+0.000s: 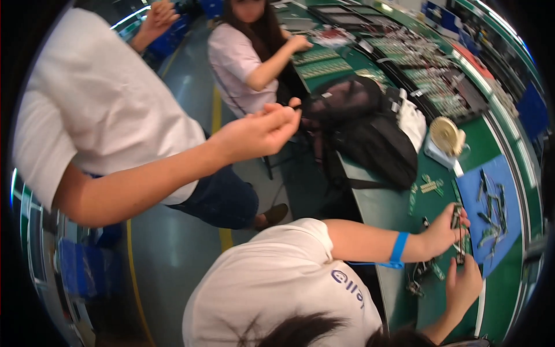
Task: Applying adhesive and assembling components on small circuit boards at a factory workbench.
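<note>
At the right side of the bench, my left hand (440, 234), with a blue wrist strap (399, 250), is closed on the upper end of a small, narrow electronic assembly (456, 217). A thin dark length runs from it down to my right hand (464, 284), whose fingertips pinch the lower end. The assembly's exact kind is too small to make out. Next to my hands lies a blue mat (502, 202) with several slim green circuit boards (489, 209) on it. More small boards and dark parts (417, 283) lie on the green bench top nearer my body.
A standing co-worker's hand (272, 128) reaches across the left, pinching something small and dark. Farther off, another co-worker (245, 63) sits at the bench. Black bags (376, 144), a cream small fan (446, 136) and trays of boards (428, 87) occupy the bench beyond my hands.
</note>
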Demonstrator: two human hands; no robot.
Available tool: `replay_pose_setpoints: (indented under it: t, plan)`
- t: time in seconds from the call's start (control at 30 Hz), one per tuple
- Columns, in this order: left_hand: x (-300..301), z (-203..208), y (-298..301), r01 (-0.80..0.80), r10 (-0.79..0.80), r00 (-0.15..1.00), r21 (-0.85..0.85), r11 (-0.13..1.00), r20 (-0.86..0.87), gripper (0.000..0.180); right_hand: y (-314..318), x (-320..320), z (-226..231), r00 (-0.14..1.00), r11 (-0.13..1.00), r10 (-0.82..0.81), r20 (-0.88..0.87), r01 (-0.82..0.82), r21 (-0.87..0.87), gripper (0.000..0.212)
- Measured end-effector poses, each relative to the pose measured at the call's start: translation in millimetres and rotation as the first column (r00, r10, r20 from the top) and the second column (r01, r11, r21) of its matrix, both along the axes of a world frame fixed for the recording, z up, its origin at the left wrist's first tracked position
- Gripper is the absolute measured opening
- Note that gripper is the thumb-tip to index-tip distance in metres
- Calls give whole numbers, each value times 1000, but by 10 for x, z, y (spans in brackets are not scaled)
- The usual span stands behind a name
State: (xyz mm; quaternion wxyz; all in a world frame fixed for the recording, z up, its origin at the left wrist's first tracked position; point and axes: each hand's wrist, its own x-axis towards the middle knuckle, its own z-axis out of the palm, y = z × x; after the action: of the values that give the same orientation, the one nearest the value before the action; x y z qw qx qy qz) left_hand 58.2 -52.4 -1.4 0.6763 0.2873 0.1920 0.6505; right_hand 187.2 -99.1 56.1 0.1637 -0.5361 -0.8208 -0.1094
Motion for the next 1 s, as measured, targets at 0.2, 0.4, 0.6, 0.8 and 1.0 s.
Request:
replay_pose_setpoints:
  t: [0.2,0.4,0.6,0.8,1.0]
  plan:
    - [-261,9,-79,206,-215,951,-60,977,-222,53,-40,123,72,993,1000,-23,-114,21,-21,23]
    - [-1058,90,-438,-15,46,971,130,991,-237,42,-49,383,81,975,1000,-15,-223,17,8,21]
    - [-1648,67,-646,-383,378,914,1,924,146,26,37,356,55,972,999,-15,-235,7,-38,20]
    - [-1612,-358,-719,-247,279,955,-252,936,103,41,25,236,91,972,995,-17,-235,-6,-98,20]
    - [-1749,-223,-530,-498,516,851,-160,852,97,41,41,255,41,972,994,17,-233,-42,-104,21]
